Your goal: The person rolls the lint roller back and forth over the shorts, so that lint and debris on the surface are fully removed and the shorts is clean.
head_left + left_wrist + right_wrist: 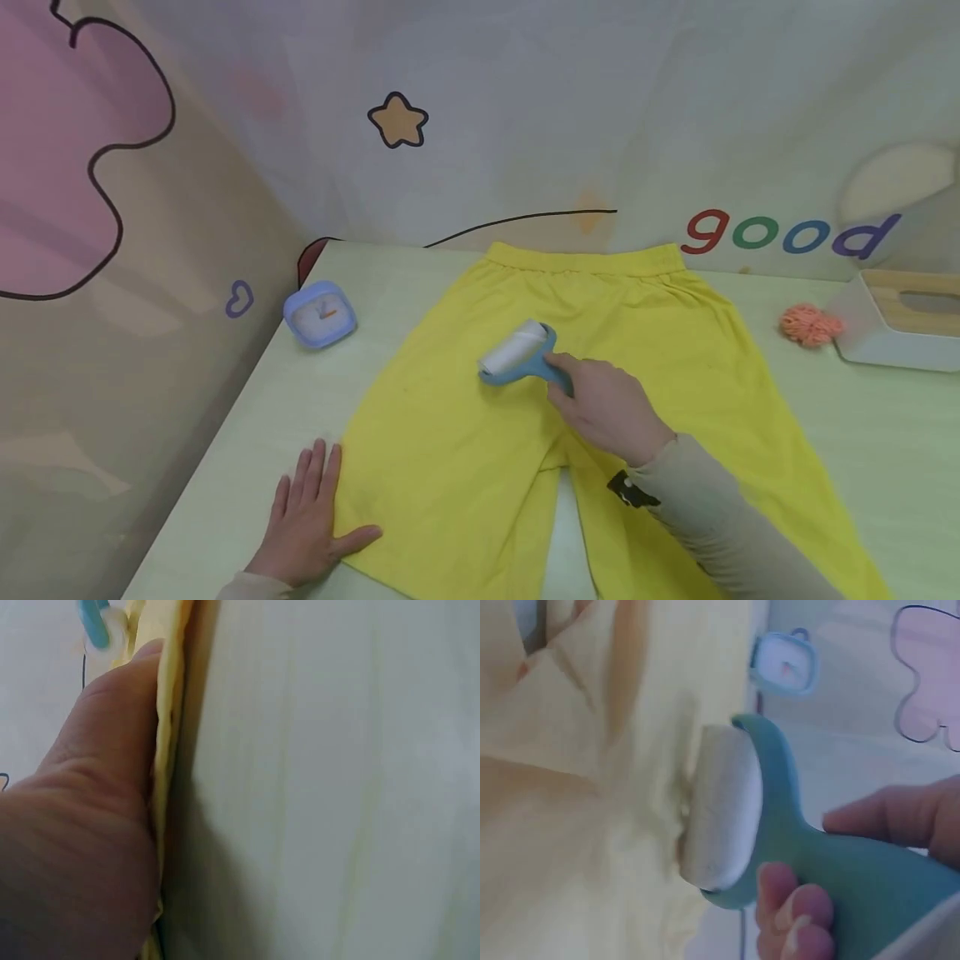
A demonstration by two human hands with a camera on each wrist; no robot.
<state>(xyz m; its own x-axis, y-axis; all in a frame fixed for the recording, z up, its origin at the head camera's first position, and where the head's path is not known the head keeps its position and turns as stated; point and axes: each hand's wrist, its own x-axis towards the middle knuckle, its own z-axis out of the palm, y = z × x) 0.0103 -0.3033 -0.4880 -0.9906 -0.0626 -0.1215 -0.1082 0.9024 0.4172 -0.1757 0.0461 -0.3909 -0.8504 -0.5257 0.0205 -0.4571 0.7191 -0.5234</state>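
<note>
Yellow trousers point(637, 333) lie spread on a pale green table, waistband toward the back wall. My right hand point(607, 408) grips the blue handle of a lint roller point(517, 350), its white roll over the upper part of the left-hand leg. In the right wrist view the white roll point(724, 806) is right at the yellow cloth, with fingers curled round the handle. My left hand point(303, 517) lies flat with fingers straight at the left edge of the trousers, thumb on the cloth. The left wrist view shows that thumb point(120, 712) along the fabric edge.
A small blue clock point(320, 314) stands at the table's left edge. On the right are a coral ball of yarn point(810, 325) and a white tissue box point(900, 333) with a wooden lid. A printed cloth wall point(525, 125) rises behind the table.
</note>
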